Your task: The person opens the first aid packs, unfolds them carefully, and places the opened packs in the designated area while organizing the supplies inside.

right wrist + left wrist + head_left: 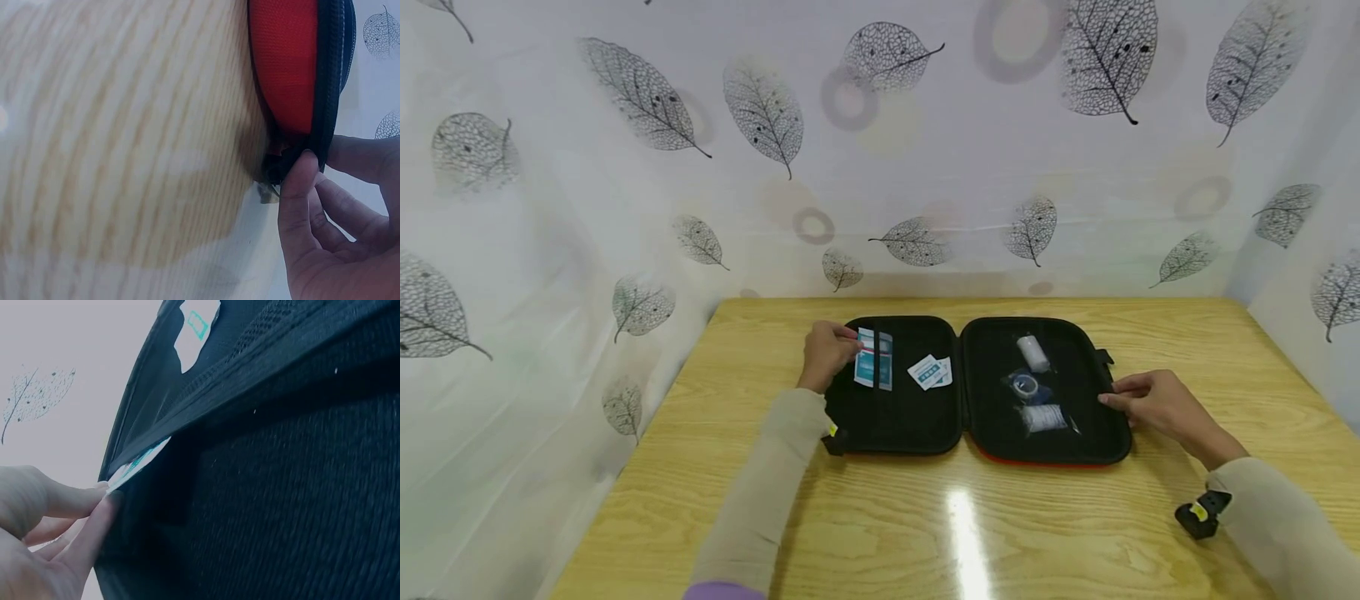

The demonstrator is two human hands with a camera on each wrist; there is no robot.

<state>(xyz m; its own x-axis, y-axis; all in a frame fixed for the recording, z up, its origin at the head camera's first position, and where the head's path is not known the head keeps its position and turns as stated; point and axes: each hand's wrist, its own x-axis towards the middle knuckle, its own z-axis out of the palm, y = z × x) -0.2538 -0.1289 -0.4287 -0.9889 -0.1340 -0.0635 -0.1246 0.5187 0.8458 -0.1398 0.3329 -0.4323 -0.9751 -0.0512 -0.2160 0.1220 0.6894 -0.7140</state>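
A black-lined zip case (917, 429) with a red outside lies unfolded on the table. My left hand (827, 357) pinches the edge of a white-and-teal packet (864, 371), which is tucked under a black elastic strap (876, 358) in the left half. The left wrist view shows that packet (144, 461) between thumb and fingers. At the right half's outer edge, my right hand (1161, 407) grips the rim; close up, its thumb and fingers (297, 194) pinch the zipped edge beside the red side (284, 69).
Two small white packets (929, 372) lie in the left half. A white roll (1033, 353), a ring-shaped roll (1024, 385) and a wrapped white bundle (1042, 417) sit in the right half. Behind the wooden table (880, 517) hangs a leaf-patterned sheet (925, 192).
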